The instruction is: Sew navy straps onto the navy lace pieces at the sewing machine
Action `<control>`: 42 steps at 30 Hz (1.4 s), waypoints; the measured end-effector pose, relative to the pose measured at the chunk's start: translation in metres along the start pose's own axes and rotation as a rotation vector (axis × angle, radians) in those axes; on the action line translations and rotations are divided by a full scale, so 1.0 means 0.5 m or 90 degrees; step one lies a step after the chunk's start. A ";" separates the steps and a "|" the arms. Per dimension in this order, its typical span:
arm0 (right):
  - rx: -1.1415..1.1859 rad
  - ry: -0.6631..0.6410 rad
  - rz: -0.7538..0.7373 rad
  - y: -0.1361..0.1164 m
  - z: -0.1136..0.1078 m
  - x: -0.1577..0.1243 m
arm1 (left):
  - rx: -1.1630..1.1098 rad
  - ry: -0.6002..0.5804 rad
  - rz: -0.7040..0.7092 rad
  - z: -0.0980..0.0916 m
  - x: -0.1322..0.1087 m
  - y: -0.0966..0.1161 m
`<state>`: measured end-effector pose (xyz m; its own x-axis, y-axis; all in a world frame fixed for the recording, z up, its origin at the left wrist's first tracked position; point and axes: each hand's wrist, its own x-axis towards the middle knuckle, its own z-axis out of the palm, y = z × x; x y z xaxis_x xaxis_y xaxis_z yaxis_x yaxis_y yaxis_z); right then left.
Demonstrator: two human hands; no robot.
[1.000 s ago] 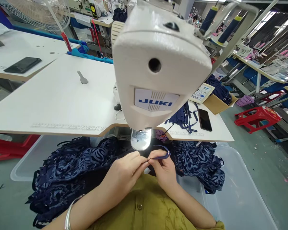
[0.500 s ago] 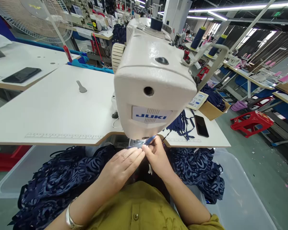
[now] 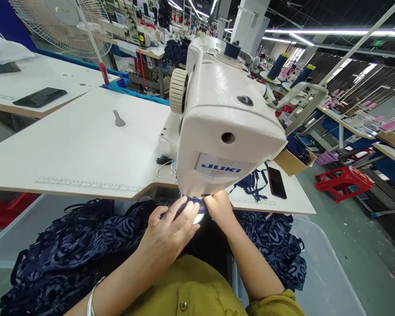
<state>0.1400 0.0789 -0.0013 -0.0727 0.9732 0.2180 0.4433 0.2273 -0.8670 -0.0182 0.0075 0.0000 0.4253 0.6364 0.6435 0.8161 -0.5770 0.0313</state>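
Note:
Below the head of the white sewing machine [image 3: 230,118], a piece of navy fabric [image 3: 200,203] lies under the needle area. My left hand [image 3: 173,226] is closed on its near left part, with the fingers bent over it. At the fabric's right end, my right hand [image 3: 220,208] grips the edge, and its fingertips are partly hidden behind the machine head. A small white patch shows beneath the left fingers; I cannot make out what it is. The needle and presser foot are hidden.
Patterned navy garments [image 3: 112,237] fill a clear bin at left, and more garments [image 3: 270,245] lie at right. Navy straps [image 3: 255,184] and a phone [image 3: 277,183] rest right of the machine. A grey metal piece [image 3: 119,118] lies on the white table [image 3: 69,145].
My view has shifted, so the machine appears further right. My left hand has spread over the fabric, and my right hand has moved closer under the machine head. More navy fabric shows between them.

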 end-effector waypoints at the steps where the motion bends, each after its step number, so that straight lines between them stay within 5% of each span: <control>1: 0.005 0.000 -0.024 -0.001 0.001 0.004 | -0.004 0.001 -0.005 -0.001 0.003 0.000; 42: 0.008 -0.043 -0.149 0.007 0.009 0.029 | -0.008 0.029 -0.093 0.023 -0.012 0.015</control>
<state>0.1365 0.0942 -0.0034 -0.2316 0.8938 0.3841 0.3961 0.4473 -0.8019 -0.0103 0.0051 -0.0124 0.2833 0.6906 0.6654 0.8631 -0.4861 0.1370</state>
